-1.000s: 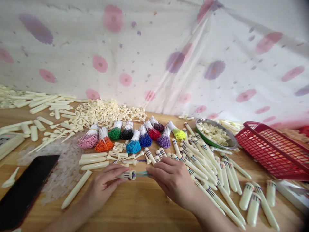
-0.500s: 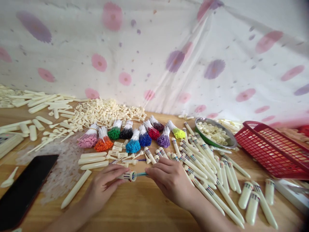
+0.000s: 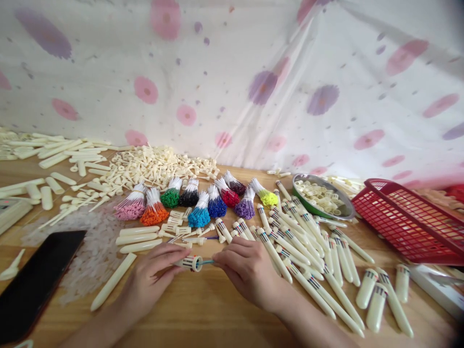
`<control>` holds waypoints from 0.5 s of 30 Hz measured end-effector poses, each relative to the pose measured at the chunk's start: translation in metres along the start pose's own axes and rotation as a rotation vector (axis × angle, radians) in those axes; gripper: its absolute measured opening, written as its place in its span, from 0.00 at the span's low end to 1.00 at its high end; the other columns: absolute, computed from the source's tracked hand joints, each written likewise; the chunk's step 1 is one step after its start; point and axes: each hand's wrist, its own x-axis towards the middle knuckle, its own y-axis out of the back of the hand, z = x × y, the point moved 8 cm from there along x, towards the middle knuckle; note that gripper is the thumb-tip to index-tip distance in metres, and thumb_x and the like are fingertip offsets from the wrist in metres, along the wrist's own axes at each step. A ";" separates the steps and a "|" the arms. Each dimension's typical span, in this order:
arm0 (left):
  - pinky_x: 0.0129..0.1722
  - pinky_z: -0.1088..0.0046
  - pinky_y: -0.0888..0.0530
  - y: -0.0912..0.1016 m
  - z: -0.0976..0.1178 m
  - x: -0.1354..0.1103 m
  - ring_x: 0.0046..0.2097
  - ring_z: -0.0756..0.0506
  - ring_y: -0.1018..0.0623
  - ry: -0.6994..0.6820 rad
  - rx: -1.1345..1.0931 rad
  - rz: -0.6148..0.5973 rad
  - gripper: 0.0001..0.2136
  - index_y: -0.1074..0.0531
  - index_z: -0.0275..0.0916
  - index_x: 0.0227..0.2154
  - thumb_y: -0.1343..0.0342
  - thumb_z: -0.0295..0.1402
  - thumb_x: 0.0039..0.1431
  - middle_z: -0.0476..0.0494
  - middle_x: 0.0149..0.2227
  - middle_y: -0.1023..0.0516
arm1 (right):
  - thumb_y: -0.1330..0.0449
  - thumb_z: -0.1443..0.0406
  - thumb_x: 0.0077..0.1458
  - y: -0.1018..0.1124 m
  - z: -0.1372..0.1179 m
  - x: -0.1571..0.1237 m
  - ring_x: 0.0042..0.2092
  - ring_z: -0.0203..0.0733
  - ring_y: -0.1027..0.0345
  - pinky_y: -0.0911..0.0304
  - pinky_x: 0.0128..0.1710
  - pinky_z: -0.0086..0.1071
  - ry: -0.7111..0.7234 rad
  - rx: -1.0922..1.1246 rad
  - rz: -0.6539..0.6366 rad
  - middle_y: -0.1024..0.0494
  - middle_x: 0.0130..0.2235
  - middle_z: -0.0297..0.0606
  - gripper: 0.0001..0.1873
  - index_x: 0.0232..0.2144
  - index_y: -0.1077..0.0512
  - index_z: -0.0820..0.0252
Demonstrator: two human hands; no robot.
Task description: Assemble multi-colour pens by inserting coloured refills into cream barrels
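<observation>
My left hand (image 3: 154, 270) is closed around a cream slotted pen barrel piece (image 3: 190, 263), its round open end facing right. Between the fingertips of my right hand (image 3: 250, 270) is a thin light-blue pen refill (image 3: 207, 262), whose far end reaches into that opening. Just beyond my hands stand bundles of refills with white tubes and coloured ends, among them light blue (image 3: 199, 215), orange (image 3: 154, 212) and purple (image 3: 245, 207). Several cream tubes (image 3: 139, 237) lie past my left hand. Multicolour pens (image 3: 308, 241) are heaped to the right of my right hand.
A black phone (image 3: 36, 285) lies at the left, beside clear plastic bits (image 3: 87, 261). Small cream parts (image 3: 155, 166) are piled at the back. A metal bowl (image 3: 350, 212) of cream pieces and a red basket (image 3: 409, 222) stand at the right. A patterned curtain (image 3: 217, 72) hangs behind.
My right hand has come slightly left toward the barrel piece, and less of the light-blue refill shows between my hands. The whole view has shifted a little.
</observation>
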 end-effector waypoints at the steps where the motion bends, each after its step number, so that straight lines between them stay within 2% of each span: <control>1: 0.39 0.73 0.22 0.000 0.000 0.000 0.38 0.47 0.19 0.000 0.000 -0.001 0.10 0.23 0.46 0.41 0.43 0.32 0.57 0.46 0.37 0.18 | 0.49 0.73 0.58 -0.001 -0.001 0.000 0.25 0.36 0.40 0.47 0.25 0.29 0.006 -0.009 -0.008 0.28 0.23 0.34 0.09 0.29 0.30 0.62; 10: 0.38 0.75 0.22 -0.002 0.009 0.001 0.38 0.47 0.20 -0.025 0.035 0.000 0.09 0.22 0.43 0.39 0.42 0.29 0.55 0.45 0.36 0.18 | 0.54 0.72 0.61 -0.005 -0.017 -0.006 0.26 0.37 0.43 0.48 0.24 0.31 0.136 -0.128 -0.061 0.30 0.23 0.37 0.13 0.32 0.30 0.65; 15: 0.39 0.75 0.22 -0.001 0.007 0.000 0.38 0.47 0.20 0.004 0.023 0.015 0.09 0.22 0.42 0.37 0.41 0.27 0.53 0.44 0.35 0.18 | 0.52 0.72 0.61 0.000 -0.019 -0.005 0.26 0.38 0.43 0.49 0.24 0.32 0.178 -0.166 -0.070 0.28 0.25 0.38 0.12 0.34 0.30 0.67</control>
